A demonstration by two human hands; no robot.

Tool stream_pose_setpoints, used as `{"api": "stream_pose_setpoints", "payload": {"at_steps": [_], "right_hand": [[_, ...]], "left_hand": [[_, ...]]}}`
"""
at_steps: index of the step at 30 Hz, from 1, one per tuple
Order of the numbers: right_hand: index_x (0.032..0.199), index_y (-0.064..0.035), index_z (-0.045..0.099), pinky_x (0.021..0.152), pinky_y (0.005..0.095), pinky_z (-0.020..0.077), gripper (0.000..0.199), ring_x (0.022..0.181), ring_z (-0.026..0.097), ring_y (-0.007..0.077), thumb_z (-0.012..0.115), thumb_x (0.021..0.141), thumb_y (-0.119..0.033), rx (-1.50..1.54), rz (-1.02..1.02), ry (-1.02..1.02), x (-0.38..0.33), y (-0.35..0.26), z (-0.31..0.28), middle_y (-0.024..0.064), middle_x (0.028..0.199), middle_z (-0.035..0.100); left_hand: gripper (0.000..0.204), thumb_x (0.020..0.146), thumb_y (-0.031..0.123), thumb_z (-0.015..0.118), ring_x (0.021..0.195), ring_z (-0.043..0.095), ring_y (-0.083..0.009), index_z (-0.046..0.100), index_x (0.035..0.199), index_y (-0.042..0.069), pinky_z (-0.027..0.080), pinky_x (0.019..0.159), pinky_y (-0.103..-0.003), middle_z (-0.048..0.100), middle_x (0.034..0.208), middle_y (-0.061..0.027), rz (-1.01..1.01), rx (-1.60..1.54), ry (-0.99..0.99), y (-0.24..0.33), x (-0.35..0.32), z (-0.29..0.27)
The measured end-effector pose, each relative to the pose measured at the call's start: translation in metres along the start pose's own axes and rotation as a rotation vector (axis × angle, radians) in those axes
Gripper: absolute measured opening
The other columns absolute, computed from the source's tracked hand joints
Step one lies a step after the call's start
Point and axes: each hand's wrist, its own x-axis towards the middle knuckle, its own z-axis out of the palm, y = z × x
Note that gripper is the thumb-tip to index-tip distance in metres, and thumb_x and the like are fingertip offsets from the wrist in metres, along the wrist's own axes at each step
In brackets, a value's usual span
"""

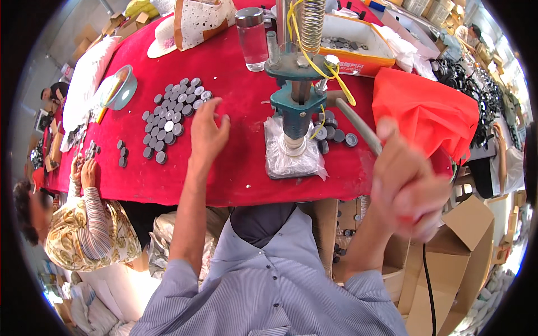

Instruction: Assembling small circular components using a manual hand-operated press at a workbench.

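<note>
My left hand (208, 133) reaches over the red-covered table, thumb and fingers apart, holding nothing visible. Its fingertips are beside a cluster of small round dark-grey caps (169, 126); whether they touch one, I cannot tell. My right hand (408, 187), smeared by motion, is closed round the end of a metal lever (358, 126). That lever runs from a green hand press (298, 101) with a coil spring (311, 28) and a yellow cord. Beneath the press, clear plastic film (294, 159) wraps the base. More grey caps (335, 133) lie just right of the ram.
Behind the press stand a lidded glass jar (252, 42) and an orange box (358, 50) containing caps. Red cloth (423, 109) lies at right, a pale bowl (122, 89) at left. A co-worker's hands (84, 171) handle small pieces at the left edge. Cardboard boxes (448, 263) stand below right.
</note>
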Motion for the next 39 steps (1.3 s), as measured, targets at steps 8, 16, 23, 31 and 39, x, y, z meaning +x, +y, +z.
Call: {"api": "stream_pose_setpoints", "payload": {"at_steps": [8,16,23,31,39], "right_hand": [[0.084,-0.0159,0.061,0.107,0.0558,0.0314,0.038,0.075,0.059,0.0228,0.047,0.104,-0.044,-0.092,0.041,0.197,-0.061,-0.004,0.025,0.0004,0.067,0.051],[0.081,-0.0101,0.060,0.091,0.0527,0.0374,0.049,0.066,0.055,0.0215,0.045,0.104,-0.051,-0.117,0.045,0.117,-0.024,-0.015,0.015,0.0026,0.065,0.051],[0.088,-0.0035,0.055,0.078,0.0418,0.0415,0.036,0.060,0.045,0.0184,0.039,0.103,-0.032,-0.060,0.089,0.142,0.069,0.018,-0.003,0.0058,0.064,0.047],[0.084,-0.0004,0.058,0.056,0.0270,0.0385,0.041,0.054,0.044,0.0098,0.045,0.104,-0.034,0.024,0.276,0.262,0.149,0.084,-0.014,0.0022,0.061,0.047],[0.084,-0.0009,0.057,0.056,0.0260,0.0389,0.038,0.054,0.044,0.0109,0.044,0.104,-0.031,0.085,0.251,0.320,0.148,0.086,-0.010,0.0022,0.064,0.048]], "left_hand": [[0.043,0.085,0.014,0.074,0.111,0.060,-0.0379,0.062,0.124,0.002,0.049,0.095,-0.047,0.062,0.124,-0.0180,-0.016,0.359,-0.009,-0.059,0.031,0.024],[0.041,0.083,0.000,0.073,0.104,0.062,-0.0362,0.064,0.123,-0.002,0.052,0.088,-0.040,0.064,0.108,-0.0177,0.131,0.164,0.002,-0.023,-0.008,0.010],[0.029,0.091,-0.001,0.068,0.088,0.064,-0.0080,0.069,0.120,0.001,0.054,0.079,-0.024,0.070,0.101,-0.0022,-0.377,-0.898,-0.295,0.063,-0.046,0.005],[0.027,0.093,-0.001,0.066,0.087,0.063,-0.0097,0.070,0.119,-0.002,0.053,0.078,-0.025,0.067,0.105,-0.0044,-0.493,-1.034,-0.326,0.104,-0.047,0.028],[0.070,0.080,0.000,0.062,0.119,0.048,-0.0289,0.045,0.147,0.008,0.047,0.093,-0.035,0.043,0.138,-0.0177,-0.080,-0.558,-0.305,0.113,-0.055,0.036]]}}
